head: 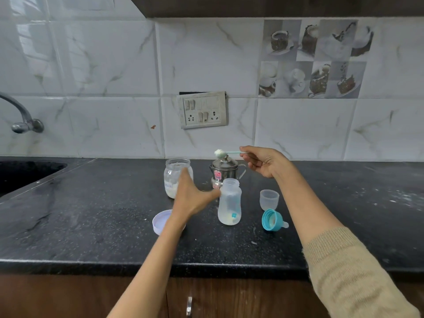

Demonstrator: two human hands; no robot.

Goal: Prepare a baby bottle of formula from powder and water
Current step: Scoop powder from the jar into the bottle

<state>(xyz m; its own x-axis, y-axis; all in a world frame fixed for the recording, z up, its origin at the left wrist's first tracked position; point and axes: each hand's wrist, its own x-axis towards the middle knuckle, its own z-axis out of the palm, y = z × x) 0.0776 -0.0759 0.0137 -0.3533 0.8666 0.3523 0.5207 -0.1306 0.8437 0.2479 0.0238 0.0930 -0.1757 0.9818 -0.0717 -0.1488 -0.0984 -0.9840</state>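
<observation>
Right hand (263,162) is pinching a heaped scoop (220,153) over toward the open bottle (229,204) on the table (91,214) (powder jar (176,177) just behind), left hand (192,196) spread open, steadying it.

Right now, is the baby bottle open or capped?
Open. The baby bottle stands upright with a bare neck; its teal nipple ring lies on the counter beside it.

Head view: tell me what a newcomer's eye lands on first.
First, the heaped scoop of white powder, held high by the right hand above the steel pot. Next, the open baby bottle mid-counter, the left hand reaching between it and the powder jar. The teal nipple ring lies to the bottle's right.
</observation>
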